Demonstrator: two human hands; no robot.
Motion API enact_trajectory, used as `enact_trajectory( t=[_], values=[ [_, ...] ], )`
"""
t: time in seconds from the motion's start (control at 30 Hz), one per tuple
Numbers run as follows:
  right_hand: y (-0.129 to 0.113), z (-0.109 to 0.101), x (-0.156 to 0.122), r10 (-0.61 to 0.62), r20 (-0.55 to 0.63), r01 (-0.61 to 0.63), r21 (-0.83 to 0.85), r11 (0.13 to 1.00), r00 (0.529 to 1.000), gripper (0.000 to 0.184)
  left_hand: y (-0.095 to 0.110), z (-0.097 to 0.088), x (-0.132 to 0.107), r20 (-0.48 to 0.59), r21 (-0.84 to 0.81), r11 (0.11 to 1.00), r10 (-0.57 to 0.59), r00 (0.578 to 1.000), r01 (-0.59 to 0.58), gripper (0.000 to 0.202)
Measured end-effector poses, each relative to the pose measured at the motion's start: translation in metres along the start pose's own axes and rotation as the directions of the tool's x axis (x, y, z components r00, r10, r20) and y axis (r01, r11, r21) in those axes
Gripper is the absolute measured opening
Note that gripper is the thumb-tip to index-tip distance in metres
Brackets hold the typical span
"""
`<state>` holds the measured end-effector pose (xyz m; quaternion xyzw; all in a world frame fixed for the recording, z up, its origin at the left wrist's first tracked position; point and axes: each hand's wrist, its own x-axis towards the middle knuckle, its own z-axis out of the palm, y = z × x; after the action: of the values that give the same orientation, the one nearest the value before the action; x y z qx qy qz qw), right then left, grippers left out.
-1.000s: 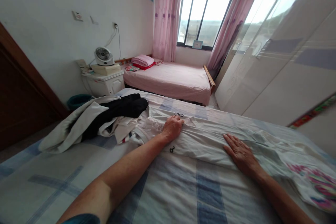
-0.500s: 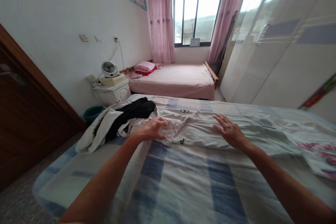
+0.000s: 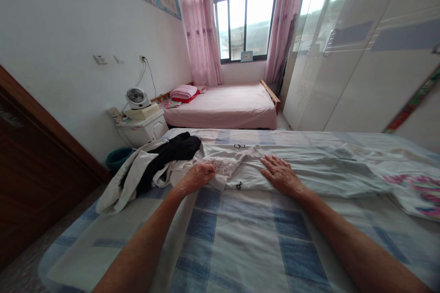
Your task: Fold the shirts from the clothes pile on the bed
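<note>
A long pale garment (image 3: 309, 171) with a lace-trimmed end lies flat across the bed, two small black loops showing near its edges. At the lace (image 3: 225, 165), my left hand (image 3: 197, 176) is closed, its fingers pinching the cloth; the fingertips are partly hidden. My right hand (image 3: 281, 175) rests palm down on the garment with its fingers stretched out and slightly apart. Left of my left hand is a heap of clothes, with a black piece (image 3: 175, 149) and a white piece (image 3: 129, 176).
Blue-and-white checked bedding (image 3: 240, 238) covers the bed in front of me. A white piece with pink print (image 3: 415, 187) lies at its right end. Beyond stand a pink bed (image 3: 233, 105), a nightstand (image 3: 151, 128) with a fan (image 3: 136, 97), and a wardrobe (image 3: 347, 82) at right.
My left hand has gone from open to closed on the lace end. My right hand has moved left and come down flat on the garment. The view has shifted slightly.
</note>
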<state>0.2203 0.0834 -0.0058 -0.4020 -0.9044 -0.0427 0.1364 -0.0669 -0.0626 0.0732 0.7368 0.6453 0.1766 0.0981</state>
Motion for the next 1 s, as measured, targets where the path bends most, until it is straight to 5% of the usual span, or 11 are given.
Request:
enact_trajectory(
  t=[0.23,0.4,0.77,1.0],
  values=[
    [0.000,0.002,0.001,0.011,-0.007,-0.011,0.028,1.000,1.000,0.053,0.027,0.026,0.008,-0.085,0.204,0.979,0.036,0.996,-0.018,0.034],
    [0.000,0.001,0.001,0.014,0.009,-0.015,0.037,0.999,1.000,0.055,0.041,0.045,0.025,-0.093,0.366,0.926,-0.068,0.993,0.098,0.016],
    [-0.002,0.002,0.000,0.020,-0.019,-0.018,0.072,0.997,1.000,0.053,0.026,0.001,0.079,-0.112,-0.064,0.961,-0.276,0.955,0.271,0.030],
    [-0.001,0.002,0.000,0.020,-0.019,-0.018,0.076,0.997,1.000,0.052,0.038,0.019,0.093,-0.052,-0.126,0.971,-0.211,0.976,0.204,0.031]
  ],
)
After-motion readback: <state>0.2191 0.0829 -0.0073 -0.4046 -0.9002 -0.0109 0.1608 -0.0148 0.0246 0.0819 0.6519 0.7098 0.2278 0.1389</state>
